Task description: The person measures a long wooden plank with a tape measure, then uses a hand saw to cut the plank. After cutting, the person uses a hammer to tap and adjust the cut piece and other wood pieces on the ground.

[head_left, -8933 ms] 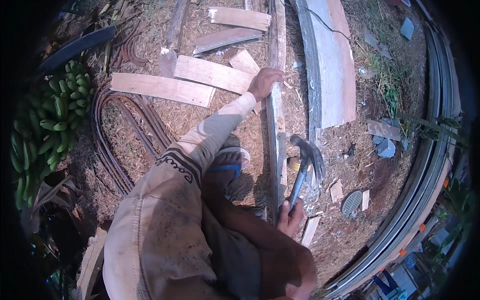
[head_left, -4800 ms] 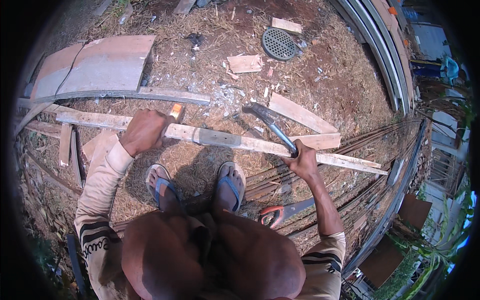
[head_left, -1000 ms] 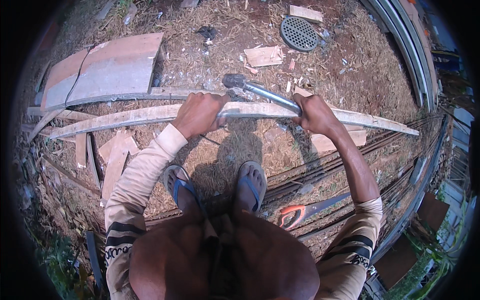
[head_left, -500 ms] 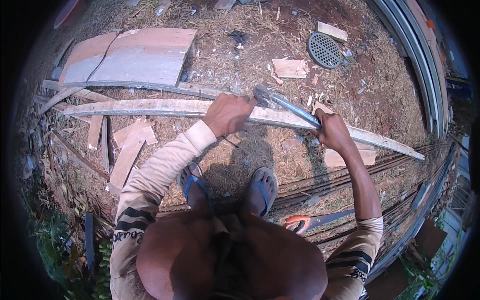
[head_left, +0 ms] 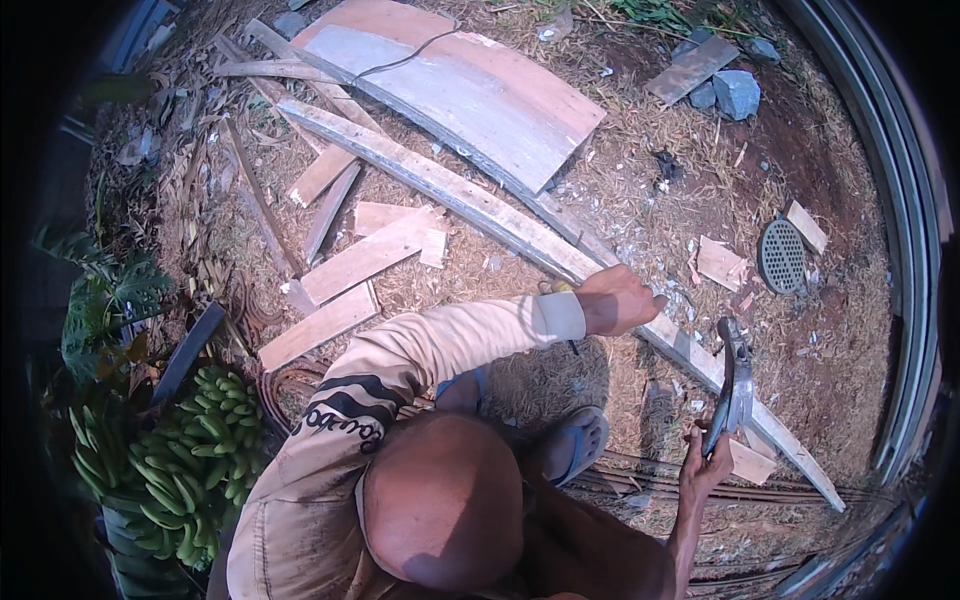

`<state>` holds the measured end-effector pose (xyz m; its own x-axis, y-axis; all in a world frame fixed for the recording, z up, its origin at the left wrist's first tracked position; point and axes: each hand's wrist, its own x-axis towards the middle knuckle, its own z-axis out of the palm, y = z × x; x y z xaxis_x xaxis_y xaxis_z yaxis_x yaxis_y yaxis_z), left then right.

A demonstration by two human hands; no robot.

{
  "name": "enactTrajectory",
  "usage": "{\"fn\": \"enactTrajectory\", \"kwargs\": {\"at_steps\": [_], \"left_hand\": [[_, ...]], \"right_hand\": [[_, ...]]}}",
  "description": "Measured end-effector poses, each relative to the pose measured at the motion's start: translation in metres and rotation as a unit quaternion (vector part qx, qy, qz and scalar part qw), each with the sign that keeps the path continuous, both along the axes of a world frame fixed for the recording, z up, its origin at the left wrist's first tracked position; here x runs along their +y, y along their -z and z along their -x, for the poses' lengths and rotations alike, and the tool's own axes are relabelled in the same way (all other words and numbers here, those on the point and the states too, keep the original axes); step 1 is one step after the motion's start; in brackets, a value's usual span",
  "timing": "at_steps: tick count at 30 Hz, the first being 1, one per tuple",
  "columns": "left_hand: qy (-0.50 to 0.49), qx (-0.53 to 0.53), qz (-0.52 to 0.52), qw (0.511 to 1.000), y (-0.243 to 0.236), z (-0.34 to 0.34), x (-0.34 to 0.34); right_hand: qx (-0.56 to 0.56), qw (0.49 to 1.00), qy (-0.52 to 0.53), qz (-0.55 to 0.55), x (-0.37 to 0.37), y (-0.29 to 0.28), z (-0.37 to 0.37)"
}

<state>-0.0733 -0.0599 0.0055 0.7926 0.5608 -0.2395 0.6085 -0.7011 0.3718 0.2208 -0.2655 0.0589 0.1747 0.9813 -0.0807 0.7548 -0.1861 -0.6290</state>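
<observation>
A long, narrow wooden batten (head_left: 470, 206) runs slantwise from upper left to lower right above the ground. My left hand (head_left: 622, 298) is closed around it a little right of its middle, fingers curled over the far side. In my right hand (head_left: 703, 460) is a hammer (head_left: 741, 385), gripped by its handle near the batten's right part. The hammer's head points away from me, beyond the batten. Whether the hammer touches the batten, I cannot tell. Anything pinched under my left fingers is hidden.
A wide plywood sheet (head_left: 460, 85) with a dark cord lies beyond the batten. Short board offcuts (head_left: 370, 255) lie at left, near green bananas (head_left: 195, 470). A perforated round drain cover (head_left: 781, 257), grey stones (head_left: 737, 94) and long metal lengths (head_left: 890, 200) are at right.
The view has swung left, bringing the bananas in and losing the handsaw. My right hand and the hammer have moved away from my left hand, which still grips the batten.
</observation>
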Motion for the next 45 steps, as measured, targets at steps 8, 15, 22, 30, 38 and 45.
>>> {"fn": "enactTrajectory", "kwargs": {"at_steps": [8,15,22,30,38,45], "left_hand": [[-0.043,-0.106,-0.088,0.990,0.013,0.004,-0.013],[-0.030,-0.070,-0.101,0.992,0.017,0.002,-0.017],[-0.019,-0.065,-0.086,0.994,0.003,0.000,-0.001],[-0.026,-0.063,-0.038,0.997,0.001,-0.001,0.009],[-0.040,-0.089,-0.036,0.995,0.003,-0.002,0.010],[-0.039,-0.045,-0.005,0.998,-0.001,0.001,0.011]], "right_hand": [[-0.034,0.984,0.103,0.143,-0.149,0.076,-0.009],[-0.151,0.974,0.058,0.156,-0.144,0.106,-0.003],[-0.040,0.997,-0.065,0.029,-0.056,0.112,0.061],[0.049,0.990,-0.132,0.014,0.032,0.168,0.134],[-0.061,0.979,-0.169,0.092,0.062,0.187,0.145],[-0.074,0.974,-0.177,-0.117,0.038,0.167,0.127]]}}
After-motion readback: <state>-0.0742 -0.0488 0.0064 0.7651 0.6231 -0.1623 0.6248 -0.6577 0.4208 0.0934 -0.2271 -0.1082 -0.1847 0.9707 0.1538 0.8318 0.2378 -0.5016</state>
